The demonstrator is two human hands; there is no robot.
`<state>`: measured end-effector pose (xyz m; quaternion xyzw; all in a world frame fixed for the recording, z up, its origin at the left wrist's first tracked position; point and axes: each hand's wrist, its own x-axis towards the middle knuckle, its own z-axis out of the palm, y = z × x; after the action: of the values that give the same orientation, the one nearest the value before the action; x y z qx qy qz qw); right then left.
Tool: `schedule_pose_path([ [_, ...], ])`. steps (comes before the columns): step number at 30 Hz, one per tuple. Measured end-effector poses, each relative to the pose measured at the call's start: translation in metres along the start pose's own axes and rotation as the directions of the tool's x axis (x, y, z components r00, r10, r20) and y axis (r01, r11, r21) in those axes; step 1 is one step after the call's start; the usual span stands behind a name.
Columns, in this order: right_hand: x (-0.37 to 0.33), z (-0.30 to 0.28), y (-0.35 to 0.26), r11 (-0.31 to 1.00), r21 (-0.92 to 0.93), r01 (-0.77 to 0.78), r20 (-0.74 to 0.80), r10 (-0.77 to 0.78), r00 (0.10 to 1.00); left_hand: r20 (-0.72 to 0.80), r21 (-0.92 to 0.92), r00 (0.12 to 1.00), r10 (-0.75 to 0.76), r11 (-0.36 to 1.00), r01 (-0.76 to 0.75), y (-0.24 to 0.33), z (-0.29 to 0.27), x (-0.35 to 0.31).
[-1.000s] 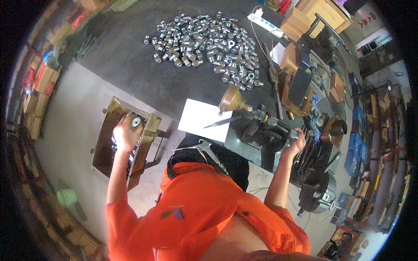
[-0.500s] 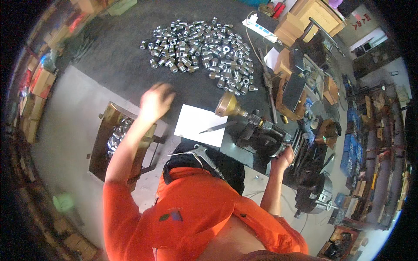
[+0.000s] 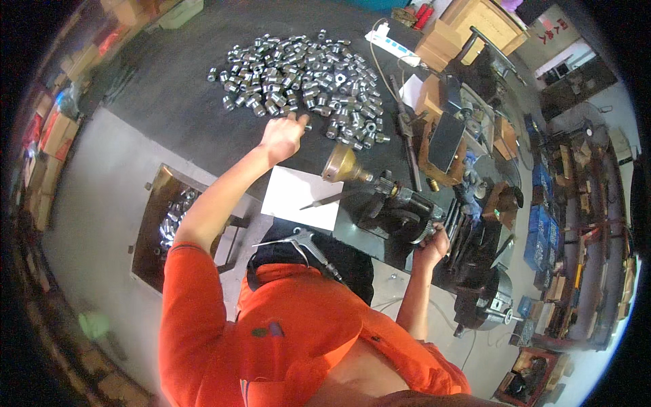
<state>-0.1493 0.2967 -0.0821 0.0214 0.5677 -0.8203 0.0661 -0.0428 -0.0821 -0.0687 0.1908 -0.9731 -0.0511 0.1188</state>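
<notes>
My left hand point(image 3: 282, 138) is at the near edge of a big heap of metal hex fittings point(image 3: 274, 78) on the dark bench. Its fingers are closed on one small metal fitting point(image 3: 308, 127) that shows beside the fingertips. At the bench's front right, my right hand point(image 3: 436, 245) is closed on the end of a dark metal bench device point(image 3: 401, 211), apparently at its round handle; the fingers partly hide it. A brass-coloured cup point(image 3: 341, 163) points left from that device. Under it lie a white sheet point(image 3: 290, 197) and a slim dark tool point(image 3: 327, 200).
An air blow gun point(image 3: 305, 245) lies at the bench's front edge, before my body. Below left stands an open box point(image 3: 150, 227) holding more fittings. A power strip point(image 3: 393, 47), cardboard boxes point(image 3: 437, 46) and a long bar point(image 3: 405, 129) crowd the right side.
My left hand has moved right and forward from bare bench to the heap and has closed on a fitting. My right hand stays at the device. The whole view has shifted slightly.
</notes>
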Motion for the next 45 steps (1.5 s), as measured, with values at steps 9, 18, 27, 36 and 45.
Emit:
schedule_pose_path([
  [9,0.002,0.002,0.001,1.0,0.0,-0.029,0.031,0.029,0.999,0.219,-0.868,0.947,-0.236,0.396,0.299,0.0,-0.049,-0.068],
  [18,0.004,-0.005,0.002,0.999,0.018,-0.033,-0.013,0.033,0.999,-0.237,-0.403,0.967,-0.093,0.915,-0.01,0.048,-0.072,-0.093],
  [27,0.002,-0.003,-0.002,0.999,0.028,-0.033,0.059,0.032,0.998,-0.231,-0.415,0.969,-0.09,0.91,-0.014,0.053,-0.061,-0.105],
  [36,0.001,-0.001,-0.001,0.999,0.006,-0.043,-0.039,0.043,0.998,0.244,-0.95,0.966,-0.088,0.178,0.256,0.042,-0.08,-0.087],
  [45,-0.005,-0.002,-0.004,1.0,-0.008,-0.024,-0.082,0.023,0.996,0.138,-0.99,0.99,-0.003,-0.011,0.138,0.044,-0.088,-0.056],
])
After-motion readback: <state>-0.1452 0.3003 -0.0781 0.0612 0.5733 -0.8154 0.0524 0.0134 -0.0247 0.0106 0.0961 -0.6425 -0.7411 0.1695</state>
